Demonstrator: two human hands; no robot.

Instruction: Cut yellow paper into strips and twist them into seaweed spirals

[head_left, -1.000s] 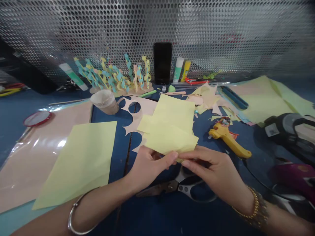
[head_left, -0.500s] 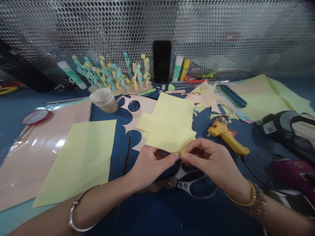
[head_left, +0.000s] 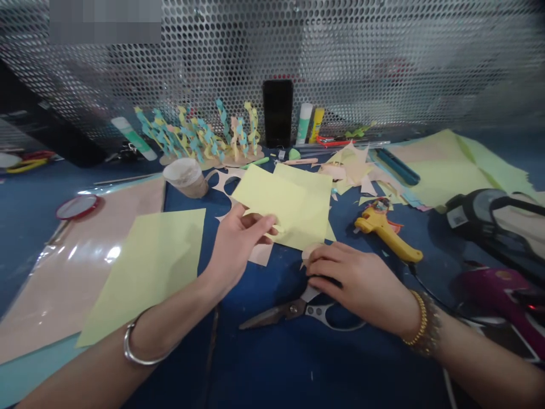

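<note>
Pinched between thumb and fingers of my left hand [head_left: 238,241] is a yellow paper piece [head_left: 266,190], tilted over another yellow sheet [head_left: 313,187]. My right hand [head_left: 351,275] rests lower right with its fingers curled at a small pale paper piece [head_left: 310,254], near the sheet's lower corner; whether they grip it is unclear. Below both hands lie scissors [head_left: 293,309], blades pointing left, one handle partly under my right hand. Pink cut-out paper [head_left: 260,255] shows beneath the yellow pieces.
Left are a large yellow sheet [head_left: 170,244], a plastic-covered pink sheet [head_left: 123,210] and a paper cup [head_left: 186,179]. A yellow glue gun [head_left: 389,236] lies right. Behind stand a phone [head_left: 277,113], glue sticks and twisted paper strips [head_left: 204,136]. Paper scraps [head_left: 353,165] lie back right.
My hands have moved apart. The left moved left and up with a yellow piece, which now slants over the other sheet. The right hand stayed near the lower corner.
</note>
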